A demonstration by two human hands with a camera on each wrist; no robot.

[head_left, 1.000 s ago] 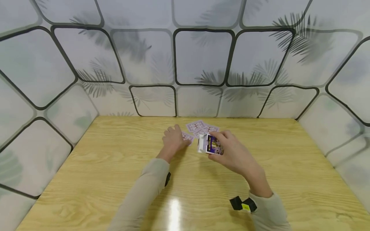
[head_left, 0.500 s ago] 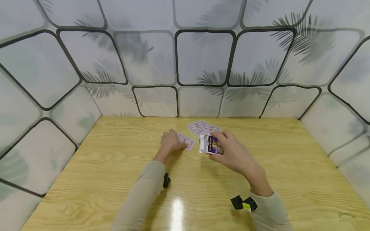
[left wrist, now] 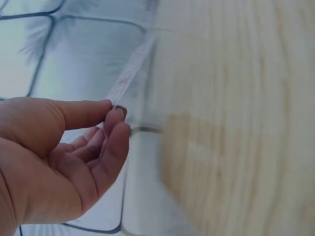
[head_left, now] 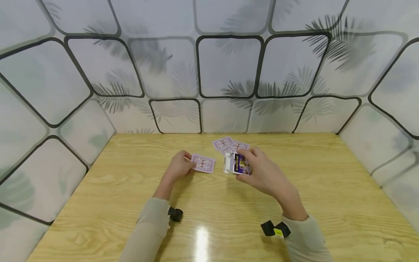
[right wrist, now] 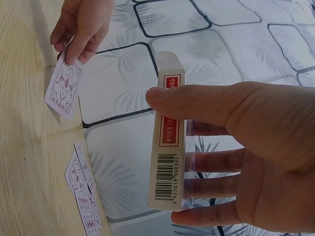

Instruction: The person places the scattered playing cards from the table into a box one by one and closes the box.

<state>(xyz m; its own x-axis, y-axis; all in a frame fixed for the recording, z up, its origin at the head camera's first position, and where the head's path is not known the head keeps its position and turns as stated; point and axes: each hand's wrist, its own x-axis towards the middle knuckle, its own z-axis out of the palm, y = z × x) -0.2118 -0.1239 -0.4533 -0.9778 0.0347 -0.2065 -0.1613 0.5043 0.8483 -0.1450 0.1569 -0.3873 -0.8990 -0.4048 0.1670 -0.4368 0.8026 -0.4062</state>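
My left hand (head_left: 178, 166) pinches a purple-and-white patterned playing card (head_left: 204, 163) by its left edge, thumb on top. The left wrist view shows this card (left wrist: 129, 74) nearly edge-on, between thumb and fingertips. In my right hand (head_left: 267, 174) is a small playing card box (head_left: 244, 165), gripped between thumb and fingers, with its white flap folded out to the left. Its narrow side carries a red label and a barcode (right wrist: 167, 179) in the right wrist view. Several more cards (head_left: 223, 143) lie back side up behind the box, partly overlapping.
The wooden table (head_left: 108, 189) runs back to a pale wall covering (head_left: 229, 65) with dark rounded outlines and leaf prints. Similar covering flanks both sides. A black device (head_left: 275, 230) sits at my right wrist, another (head_left: 175, 214) at my left.
My left hand has drawn the card leftward and towards me, away from the other cards, so more of its back shows. My right hand and the box have stayed nearly still.
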